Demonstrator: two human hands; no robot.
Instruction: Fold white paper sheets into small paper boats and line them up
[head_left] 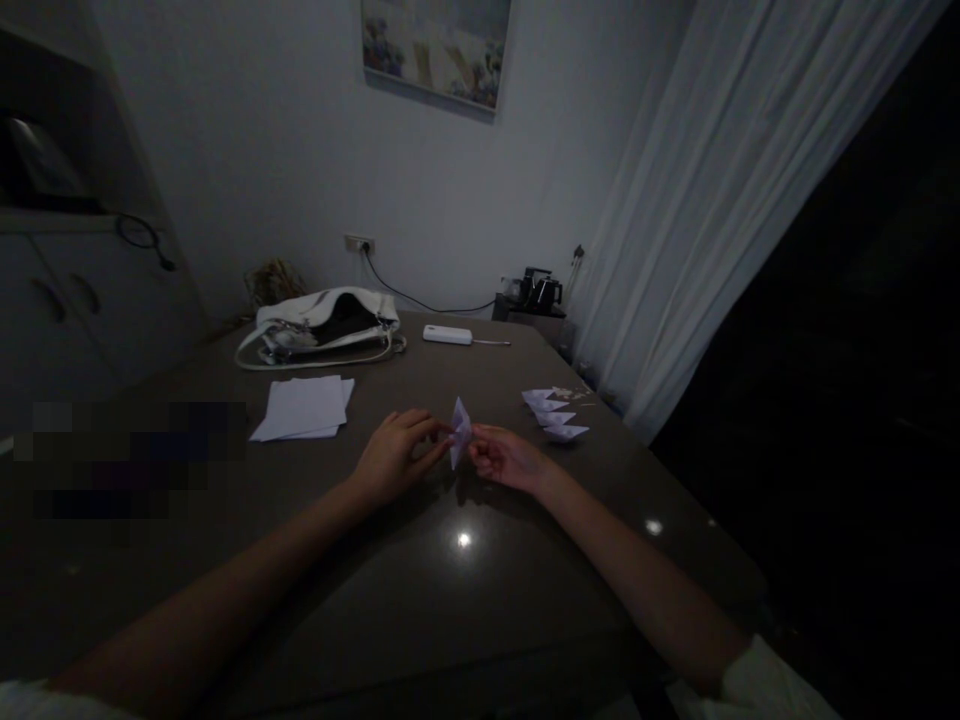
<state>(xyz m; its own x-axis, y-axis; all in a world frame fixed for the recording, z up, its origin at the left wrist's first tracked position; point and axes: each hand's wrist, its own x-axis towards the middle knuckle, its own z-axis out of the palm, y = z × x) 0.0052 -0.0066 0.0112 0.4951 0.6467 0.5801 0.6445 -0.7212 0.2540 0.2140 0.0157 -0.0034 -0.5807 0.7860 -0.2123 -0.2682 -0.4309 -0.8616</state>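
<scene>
A folded paper boat (460, 432), pale and pointed at both ends, is held up on end just above the dark table (420, 620). From the left, my left hand (397, 455) pinches its side between thumb and fingers. My right hand (510, 460) grips the other side, its fingers curled in. To the right, several finished paper boats (555, 418) stand in a slanting row. A stack of white paper sheets (304, 408) lies to the left of my hands, its edges not quite lined up.
Farther back lie a white handbag (330, 320) and a white power bank (448, 335) with a short cable. Small scattered bits (571, 393) rest beside the boats. A black kettle (546, 290) stands on a low stand beyond the table, near a white curtain (675, 200).
</scene>
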